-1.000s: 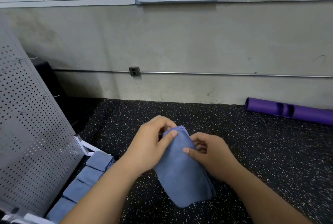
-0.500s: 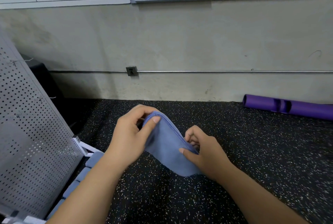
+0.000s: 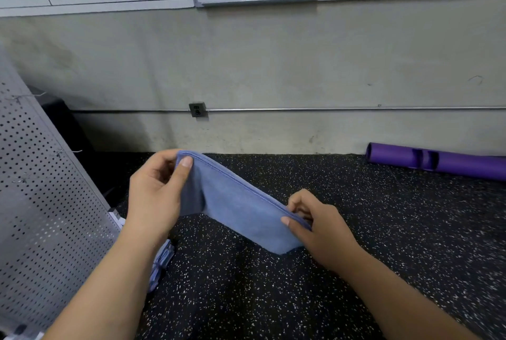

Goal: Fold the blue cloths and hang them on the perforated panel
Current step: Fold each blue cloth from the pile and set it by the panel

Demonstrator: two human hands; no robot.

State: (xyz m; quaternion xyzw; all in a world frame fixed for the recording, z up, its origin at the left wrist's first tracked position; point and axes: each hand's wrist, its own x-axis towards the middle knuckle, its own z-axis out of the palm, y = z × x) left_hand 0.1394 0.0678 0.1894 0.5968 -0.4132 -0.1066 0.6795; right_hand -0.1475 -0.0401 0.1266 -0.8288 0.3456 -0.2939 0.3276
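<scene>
Blue cloth [image 3: 235,208] between left fingers [image 3: 184,174] and right fingers [image 3: 290,224]

Floor [image 3: 383,230]: black white-speckled matting, carrying a purple tube [image 3: 451,163] lying by the wall at far right, the leaning perforated panel [image 3: 41,216] at left, and just beside it apparently a stack of blue cloths [image 3: 163,260], partly hidden.

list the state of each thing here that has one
left hand, pinches the cloth's upper end
right hand, pinches the cloth's lower end
blue fabric cloth, folded, stretched between both hands, not yet hung
grey perforated metal panel, tilted, no cloth on the visible part
pile of blue cloths at the panel's foot, partly hidden by the left arm
purple cylindrical tube, lying on its side by the wall
</scene>
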